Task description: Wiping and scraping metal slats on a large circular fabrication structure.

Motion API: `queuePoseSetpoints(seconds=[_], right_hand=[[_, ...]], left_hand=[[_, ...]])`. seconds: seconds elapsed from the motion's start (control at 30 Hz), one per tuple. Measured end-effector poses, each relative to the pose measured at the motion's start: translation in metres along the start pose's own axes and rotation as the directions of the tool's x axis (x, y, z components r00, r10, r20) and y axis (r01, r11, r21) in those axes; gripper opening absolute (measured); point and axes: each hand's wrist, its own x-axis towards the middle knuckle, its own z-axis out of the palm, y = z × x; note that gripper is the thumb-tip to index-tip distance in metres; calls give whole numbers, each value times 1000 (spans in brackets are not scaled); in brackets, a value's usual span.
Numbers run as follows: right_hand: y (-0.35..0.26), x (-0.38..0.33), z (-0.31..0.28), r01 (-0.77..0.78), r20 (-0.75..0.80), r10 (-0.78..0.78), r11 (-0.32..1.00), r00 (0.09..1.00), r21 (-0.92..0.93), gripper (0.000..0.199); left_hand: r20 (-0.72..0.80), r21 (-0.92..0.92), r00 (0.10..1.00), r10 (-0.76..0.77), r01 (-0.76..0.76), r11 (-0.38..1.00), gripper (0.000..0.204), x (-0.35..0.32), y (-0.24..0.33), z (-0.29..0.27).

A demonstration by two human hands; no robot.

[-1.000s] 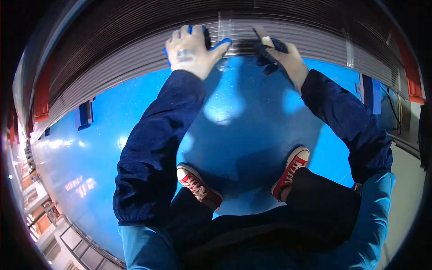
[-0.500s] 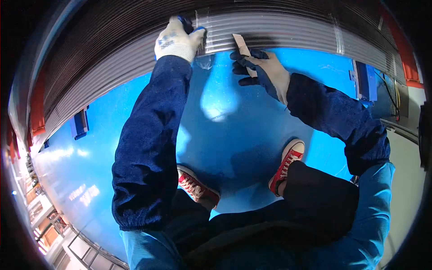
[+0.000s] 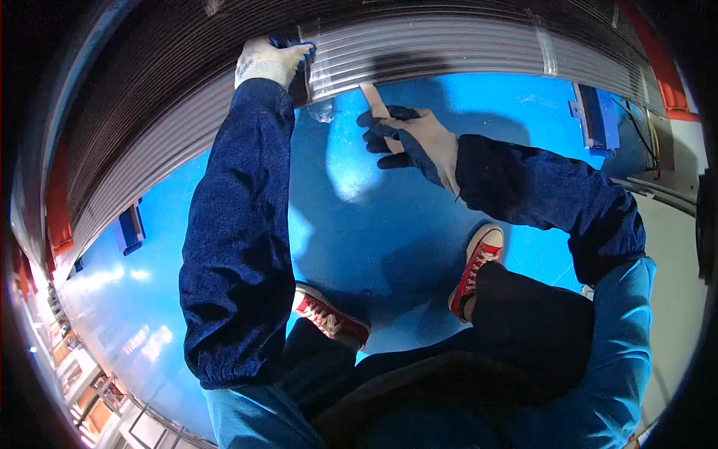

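Note:
My left hand (image 3: 265, 61), in a white knit glove with a dark blue palm, is closed against a stack of long grey ribbed strips (image 3: 441, 49). Its thumb and fingers come together beside a band of clear tape (image 3: 320, 63); what they pinch is hidden. A loose, crinkled end of clear film (image 3: 321, 112) hangs below the stack's edge. My right hand (image 3: 422, 142), gloved in pale grey and dark blue, holds a flat, narrow, pale stick (image 3: 376, 103) between its fingers. The stick's upper tip lies close to the stack's lower edge.
A second tape band (image 3: 548, 54) crosses the stack to the right. Red uprights (image 3: 669, 90) flank it on both sides. Blue metal brackets (image 3: 594, 120) stand below, near a hanging cable (image 3: 651, 146). My red shoes (image 3: 479, 262) are on the glossy blue floor (image 3: 344, 254).
Both hands have shifted left and slightly down in the picture. The stick has moved with my right hand, its tip now at the stack's edge rather than over the strips.

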Motion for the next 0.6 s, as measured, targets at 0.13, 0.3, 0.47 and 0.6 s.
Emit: queuePoseSetpoints(seconds=[0.13, 0.3, 0.47, 0.6], right_hand=[[-3, -7, 10, -17, -105, 18, 1000, 994, 17, 35], [14, -3, -14, 71, -95, -67, 996, 993, 47, 47], [9, 1, -7, 21, -132, -15, 999, 991, 42, 49], [13, 0, -5, 17, -126, -7, 996, 992, 85, 39]], left_hand=[[73, 169, 997, -10, -3, 986, 49, -24, 20, -18], [-48, 308, 911, 410, -377, 874, 62, -35, 20, -10], [-124, -84, 962, 242, -254, 964, 64, -4, -2, 5], [-138, -256, 937, 320, -346, 903, 59, 27, -22, 38]])
